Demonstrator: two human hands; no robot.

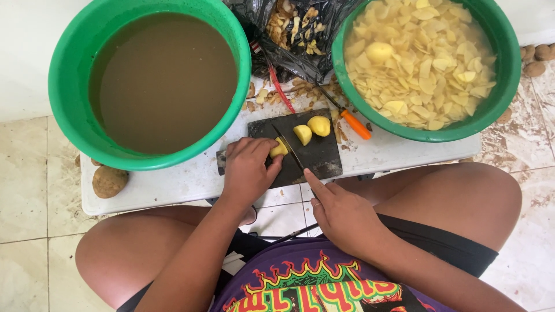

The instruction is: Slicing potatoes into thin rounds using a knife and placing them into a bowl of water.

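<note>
Left hand (247, 169) clamping wet, likely slippery potato piece (278, 149) on cutting board (324, 157); right hand (341, 214) gripping knife (289, 147) (firm, dense flesh; hold at sides).

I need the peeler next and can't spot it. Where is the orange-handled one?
In the head view, the orange-handled peeler lies on the white table, right of the dark cutting board, against the green bowl of potato slices.

The left hand (247, 171) hides most of a yellow peeled potato piece (279, 149) on the dark cutting board (321, 155); murky brown water conceals the left green plastic basin's (69, 124) contents.
</note>
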